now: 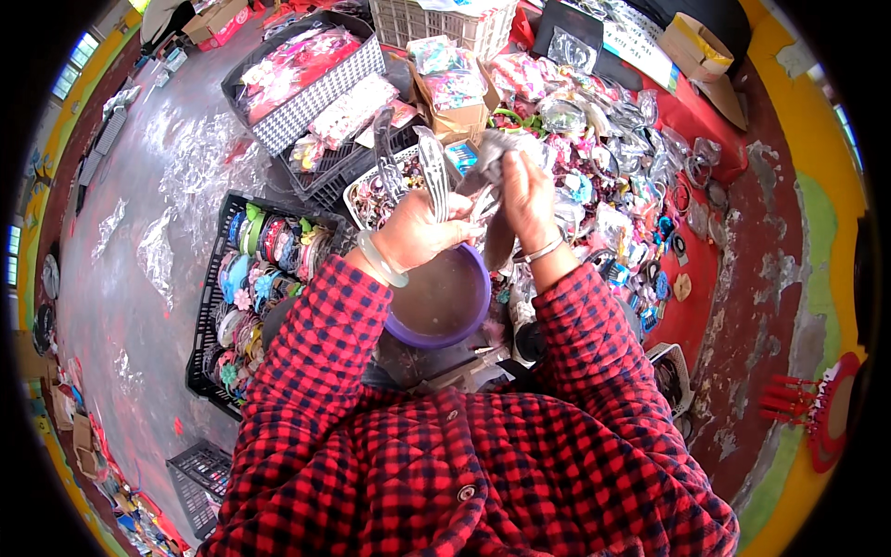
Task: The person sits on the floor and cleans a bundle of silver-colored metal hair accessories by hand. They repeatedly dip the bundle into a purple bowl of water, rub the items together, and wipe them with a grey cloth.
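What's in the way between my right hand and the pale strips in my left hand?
Only the grey cloth gripped in your right hand: it bunches toward the pale strips in your left hand. Nothing else visible blocks that gap.

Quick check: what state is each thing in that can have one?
Left hand: closed around pale strips
Right hand: closed on bunched grey cloth
Purple basin: holding murky liquid
Black crate: open, filled with hairbands
Cardboard box: open, filled with packages
Patterned crate: open, holding pink packages
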`<act>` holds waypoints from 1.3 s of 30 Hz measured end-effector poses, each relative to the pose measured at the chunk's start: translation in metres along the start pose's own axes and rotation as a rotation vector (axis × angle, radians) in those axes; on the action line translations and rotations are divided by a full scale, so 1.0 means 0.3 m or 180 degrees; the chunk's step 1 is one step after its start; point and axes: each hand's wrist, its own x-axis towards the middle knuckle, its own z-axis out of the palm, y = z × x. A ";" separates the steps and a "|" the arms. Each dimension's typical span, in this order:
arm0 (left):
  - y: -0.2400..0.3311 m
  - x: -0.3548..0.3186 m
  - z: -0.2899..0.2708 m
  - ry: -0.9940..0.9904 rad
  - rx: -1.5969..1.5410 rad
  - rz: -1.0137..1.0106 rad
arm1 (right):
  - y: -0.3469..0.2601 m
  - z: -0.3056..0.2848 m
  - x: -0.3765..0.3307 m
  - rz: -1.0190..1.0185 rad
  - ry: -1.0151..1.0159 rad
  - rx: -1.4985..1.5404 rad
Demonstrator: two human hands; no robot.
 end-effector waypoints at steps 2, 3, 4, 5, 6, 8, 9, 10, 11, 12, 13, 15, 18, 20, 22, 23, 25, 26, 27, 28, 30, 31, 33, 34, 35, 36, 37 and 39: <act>0.010 -0.001 -0.007 -0.0185 -0.0079 -0.0014 | 0.010 -0.017 0.011 0.0506 -0.0043 0.1400; 0.014 -0.003 -0.008 -0.0278 -0.0114 -0.0029 | 0.016 -0.014 0.010 0.0152 0.0064 0.1157; 0.011 -0.002 -0.004 -0.0113 -0.0115 0.0104 | -0.054 -0.030 -0.012 -0.0129 -0.0054 0.1035; 0.008 0.002 0.005 0.0052 -0.0115 0.0238 | -0.070 -0.024 -0.019 -0.1116 -0.0013 0.0304; 0.007 0.008 0.013 0.0198 -0.0116 0.0374 | -0.086 -0.020 -0.025 -0.2087 0.0043 -0.0453; -0.006 0.013 0.017 0.0126 -0.0167 0.0368 | -0.108 -0.002 -0.032 -0.2333 -0.0093 -0.0773; -0.013 0.012 0.018 0.0097 -0.0179 0.0357 | -0.088 -0.004 -0.029 -0.2305 -0.0148 -0.0858; -0.022 0.010 0.019 0.0068 -0.0191 0.0346 | -0.070 -0.012 -0.025 -0.2277 -0.0204 -0.0943; -0.033 0.003 0.014 0.0007 -0.0339 0.0182 | -0.063 -0.013 -0.021 -0.2264 -0.0252 -0.0804; -0.034 0.000 0.008 -0.0108 -0.0310 0.0177 | -0.056 -0.017 -0.016 -0.2249 -0.0298 -0.0683; -0.034 -0.004 0.001 -0.0222 -0.0281 0.0172 | -0.046 -0.023 -0.008 -0.2233 -0.0345 -0.0560; 0.012 -0.013 -0.009 -0.0376 -0.0216 0.0070 | -0.038 -0.062 0.008 -0.1556 -0.0540 -0.0143; 0.019 -0.015 -0.026 -0.0696 -0.0341 0.0097 | 0.015 -0.086 0.015 0.0238 -0.1021 0.0863; 0.013 -0.019 -0.032 -0.0624 -0.0452 -0.0025 | 0.026 -0.097 0.018 0.0396 -0.1299 0.1107; 0.012 -0.021 -0.039 -0.0583 -0.0420 -0.0143 | -0.011 -0.108 0.016 -0.0032 -0.1431 0.0543; -0.003 -0.022 -0.037 -0.0491 -0.0315 -0.0060 | -0.058 -0.117 0.011 -0.0484 -0.1539 0.0130; -0.039 -0.015 -0.028 -0.0337 -0.0113 0.0111 | -0.100 -0.079 0.002 -0.1778 -0.1436 -0.0547; -0.042 -0.003 -0.033 -0.0437 0.0361 0.0312 | -0.118 -0.057 -0.024 -0.2055 -0.1105 -0.0947; -0.044 0.002 -0.034 -0.0491 0.0214 0.0335 | -0.109 -0.049 -0.027 -0.2001 -0.1061 -0.1158; -0.047 0.005 -0.033 -0.0546 0.0066 0.0358 | -0.099 -0.044 -0.029 -0.1945 -0.1016 -0.1368; -0.042 -0.007 -0.017 -0.0483 -0.0354 0.0134 | -0.113 -0.062 -0.023 -0.1724 -0.1168 -0.0989; -0.038 -0.012 -0.012 -0.0446 -0.0558 0.0019 | -0.116 -0.072 -0.018 -0.1615 -0.1242 -0.0794; -0.019 -0.021 -0.024 -0.0556 -0.0494 0.0022 | -0.094 -0.098 -0.005 -0.1248 -0.1311 -0.0392; -0.007 -0.024 -0.030 -0.0617 -0.0467 0.0025 | -0.091 -0.116 -0.003 -0.0895 -0.1347 -0.0158; 0.004 -0.031 -0.030 -0.0578 -0.0804 -0.0059 | -0.087 -0.138 0.000 -0.0297 -0.1456 0.0126; 0.014 -0.032 -0.037 -0.0630 -0.0748 -0.0016 | -0.059 -0.137 0.000 0.0132 -0.1365 0.0677; 0.022 -0.034 -0.047 -0.0672 -0.0704 0.0031 | -0.024 -0.136 0.008 0.0142 -0.1298 0.0765; 0.021 -0.045 -0.061 -0.0535 -0.0880 -0.0043 | -0.028 -0.136 0.003 0.0403 -0.1021 0.0995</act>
